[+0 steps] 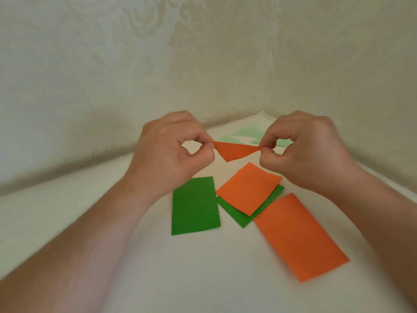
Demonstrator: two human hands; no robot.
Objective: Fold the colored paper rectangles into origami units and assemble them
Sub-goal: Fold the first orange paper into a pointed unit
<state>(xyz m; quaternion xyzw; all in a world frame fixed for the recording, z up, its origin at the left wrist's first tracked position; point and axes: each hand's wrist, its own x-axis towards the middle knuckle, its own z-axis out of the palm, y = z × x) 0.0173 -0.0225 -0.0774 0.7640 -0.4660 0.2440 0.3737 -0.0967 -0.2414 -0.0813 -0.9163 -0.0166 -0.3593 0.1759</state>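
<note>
Both hands are holding one folded orange piece (234,151) in the air above the white surface (180,267): the left hand (171,154) is pinching its left tip between thumb and forefinger, and the right hand (302,152) is pinching its right tip the same way, the other fingers of each hand curled in. That piece is hanging between them as a narrow triangle, its point aiming down. Below it, on the surface, a dark green rectangle (195,205) is lying flat under the left wrist. Just to its right an orange rectangle (248,188) is resting on top of a second green rectangle (241,218), covering most of it so that only the near edges are showing. A larger orange rectangle (300,236) is lying nearer the right forearm, its upper corner touching the green one. Farther back, near the corner of the pale patterned wall (203,53), pale green folded pieces (248,133) are lying partly hidden behind the hands.
</note>
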